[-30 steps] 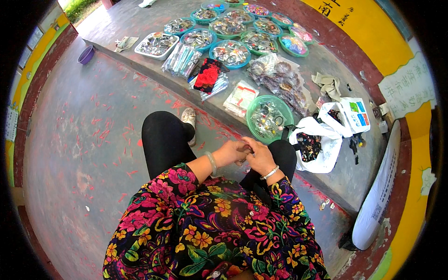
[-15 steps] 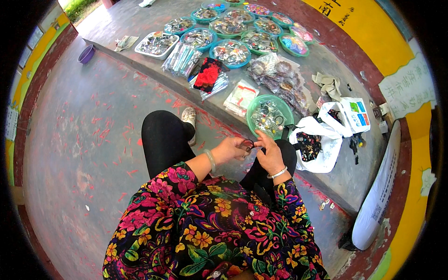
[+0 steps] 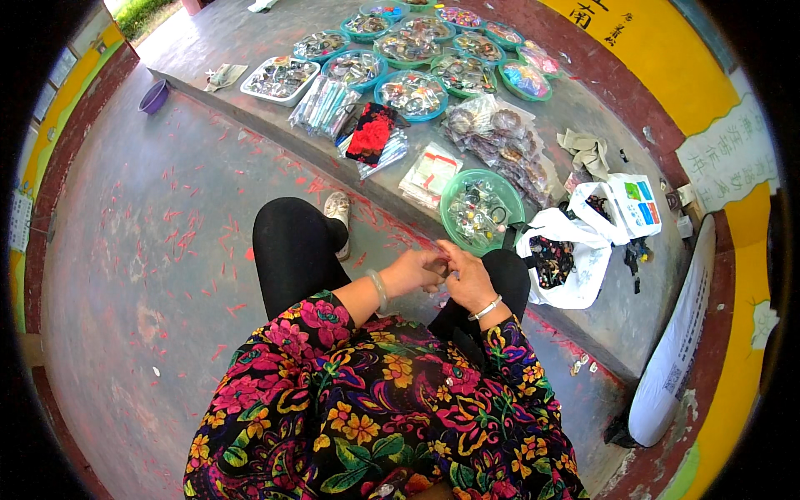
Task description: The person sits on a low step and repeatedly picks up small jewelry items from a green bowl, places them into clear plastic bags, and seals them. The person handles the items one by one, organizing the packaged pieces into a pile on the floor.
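Above my lap, my left hand [image 3: 410, 271] and my right hand [image 3: 472, 279] meet at the fingertips. The left fingers curl around a dark, thin loop that looks like a hair tie, now almost wholly hidden between the hands. My right hand is closed too, its thumb and fingers pressed against the left ones; what it pinches is covered. Just beyond the hands, a green basin [image 3: 447, 227] holds small clear-bagged pieces and dark loops. To its right stands a white plastic bag [image 3: 587, 279] with its mouth spread, full of small dark and coloured pieces.
A raised concrete step [image 3: 383, 196] crosses ahead of my knees. On it sit several blue and green basins [image 3: 414, 117] of bagged goods, a white tray [image 3: 244, 87], brown bagged bundles [image 3: 500, 137] and flat packets [image 3: 431, 173]. A purple basin [image 3: 154, 97] is far left.
My right hand has drawn in toward the left, and its spread fingers have closed. The dark loop, seen between the hands before, is now mostly covered.
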Demonstrator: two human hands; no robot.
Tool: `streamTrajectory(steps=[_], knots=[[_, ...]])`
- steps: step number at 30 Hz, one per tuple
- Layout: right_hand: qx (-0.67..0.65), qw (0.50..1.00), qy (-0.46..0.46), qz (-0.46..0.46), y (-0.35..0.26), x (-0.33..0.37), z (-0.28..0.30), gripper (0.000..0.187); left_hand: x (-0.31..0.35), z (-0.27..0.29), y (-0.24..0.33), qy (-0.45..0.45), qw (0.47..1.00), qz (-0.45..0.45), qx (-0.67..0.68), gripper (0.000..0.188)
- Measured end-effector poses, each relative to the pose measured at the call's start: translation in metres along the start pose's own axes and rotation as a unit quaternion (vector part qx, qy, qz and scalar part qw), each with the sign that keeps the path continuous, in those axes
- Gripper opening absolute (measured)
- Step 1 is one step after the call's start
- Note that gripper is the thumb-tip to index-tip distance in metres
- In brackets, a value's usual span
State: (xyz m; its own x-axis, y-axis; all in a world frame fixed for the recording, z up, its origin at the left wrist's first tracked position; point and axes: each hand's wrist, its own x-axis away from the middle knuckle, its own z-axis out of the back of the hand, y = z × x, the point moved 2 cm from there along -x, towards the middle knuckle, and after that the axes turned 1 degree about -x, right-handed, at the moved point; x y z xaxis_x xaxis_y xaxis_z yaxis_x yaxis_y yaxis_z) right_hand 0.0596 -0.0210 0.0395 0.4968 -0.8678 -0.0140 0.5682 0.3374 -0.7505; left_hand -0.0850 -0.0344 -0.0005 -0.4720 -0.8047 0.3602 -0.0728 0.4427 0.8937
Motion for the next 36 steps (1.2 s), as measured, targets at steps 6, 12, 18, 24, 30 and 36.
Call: streamTrajectory(steps=[6,12,18,24,30,36], knots=[[-0.006,1.0,-0.01,-0.007,0.005,-0.002,-0.009,0.054,-0.001,0.001,-0.002,0.013,1.0,-0.001,-0.008,0.019],[-0.093,0.992,0.08,-0.035,0.008,-0.001,0.003,0.043,-0.004,0.008,-0.004,0.027,0.999,0.012,0.032,0.024],[-0.065,0.992,0.113,-0.004,0.016,0.002,0.003,0.019,-0.002,0.003,-0.004,0.014,0.999,0.005,0.03,0.023],[0.02,0.99,0.14,0.012,0.011,0.001,0.003,0.011,-0.005,0.003,-0.009,0.003,1.0,-0.015,0.026,0.024],[0.112,0.987,0.11,0.023,0.007,0.002,0.007,0.009,-0.008,0.003,-0.015,0.002,0.999,-0.018,0.03,0.023],[0.129,0.984,0.123,0.027,0.009,0.002,0.005,0.01,-0.007,0.003,-0.013,-0.014,1.0,-0.02,0.007,0.022]])
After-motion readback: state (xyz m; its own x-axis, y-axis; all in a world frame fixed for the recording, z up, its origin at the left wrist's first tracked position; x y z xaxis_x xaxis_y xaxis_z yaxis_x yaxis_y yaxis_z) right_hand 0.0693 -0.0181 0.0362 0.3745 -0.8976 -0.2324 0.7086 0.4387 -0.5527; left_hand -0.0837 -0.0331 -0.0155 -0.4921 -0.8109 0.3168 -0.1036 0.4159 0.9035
